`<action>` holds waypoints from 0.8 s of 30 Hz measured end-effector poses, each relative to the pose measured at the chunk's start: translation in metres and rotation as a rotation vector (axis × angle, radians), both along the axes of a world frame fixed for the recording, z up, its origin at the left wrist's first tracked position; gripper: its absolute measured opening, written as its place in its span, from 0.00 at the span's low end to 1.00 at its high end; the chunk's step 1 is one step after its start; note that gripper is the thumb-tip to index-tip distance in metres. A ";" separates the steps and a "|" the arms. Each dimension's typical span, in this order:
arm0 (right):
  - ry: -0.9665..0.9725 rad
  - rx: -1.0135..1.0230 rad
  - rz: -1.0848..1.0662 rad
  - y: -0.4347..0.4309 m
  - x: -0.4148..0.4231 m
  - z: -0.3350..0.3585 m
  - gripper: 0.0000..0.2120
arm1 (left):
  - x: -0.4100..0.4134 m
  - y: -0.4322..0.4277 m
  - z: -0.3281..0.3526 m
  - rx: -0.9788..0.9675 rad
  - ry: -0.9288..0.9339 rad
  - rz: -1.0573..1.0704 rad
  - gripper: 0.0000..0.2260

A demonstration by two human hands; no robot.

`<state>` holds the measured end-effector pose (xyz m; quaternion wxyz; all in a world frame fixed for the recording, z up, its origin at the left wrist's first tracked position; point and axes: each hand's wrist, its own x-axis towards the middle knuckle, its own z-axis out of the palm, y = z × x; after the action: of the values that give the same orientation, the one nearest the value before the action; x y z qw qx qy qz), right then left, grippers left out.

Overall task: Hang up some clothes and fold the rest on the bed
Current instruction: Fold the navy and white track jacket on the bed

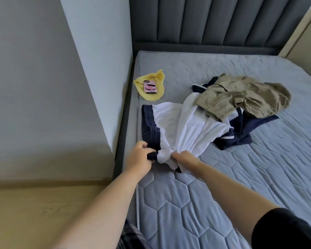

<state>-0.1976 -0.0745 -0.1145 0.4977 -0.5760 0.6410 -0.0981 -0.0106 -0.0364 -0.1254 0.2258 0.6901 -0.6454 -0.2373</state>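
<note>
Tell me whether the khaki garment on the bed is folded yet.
Not folded. The khaki garment lies crumpled in a heap, partly atop the white-and-navy clothes.

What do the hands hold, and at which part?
The white and navy garment, at its near end: the grip of the left hand is on the navy ribbed band, that of the right hand on the bunched white cloth beside it.

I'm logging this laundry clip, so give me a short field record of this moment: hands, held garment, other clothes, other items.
left hand: grips the navy edge of the white and navy garment
right hand: grips its bunched white fabric
pile: khaki garment lies on navy clothing
aside: phone lies on yellow cloth
surface: quilted mattress
</note>
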 end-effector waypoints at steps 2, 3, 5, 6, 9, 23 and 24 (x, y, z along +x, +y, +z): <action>-0.031 -0.049 -0.017 0.004 -0.004 0.026 0.23 | -0.004 0.007 0.017 -0.057 0.025 0.024 0.09; -0.015 -0.098 -0.020 0.006 -0.005 0.040 0.23 | -0.006 0.009 0.029 -0.091 0.074 0.052 0.08; 0.048 -0.203 0.000 0.011 -0.004 0.069 0.22 | -0.008 0.015 0.061 -0.125 0.239 0.140 0.07; 0.069 -0.238 0.014 0.015 -0.004 0.084 0.21 | -0.008 0.017 0.078 -0.127 0.317 0.173 0.06; 0.032 -0.289 0.008 0.027 -0.005 0.129 0.17 | -0.009 0.026 0.129 -0.173 0.391 0.196 0.02; -0.097 -0.590 0.181 0.085 0.051 0.273 0.14 | 0.001 0.089 0.301 -0.566 0.404 0.283 0.17; -0.114 -0.600 0.161 0.085 0.058 0.280 0.15 | 0.007 0.091 0.304 -0.587 0.432 0.299 0.17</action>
<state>-0.1400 0.0107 0.1659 0.3470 -0.7396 0.5068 -0.2752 -0.0032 0.0545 0.1788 0.5762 0.6168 -0.5157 -0.1470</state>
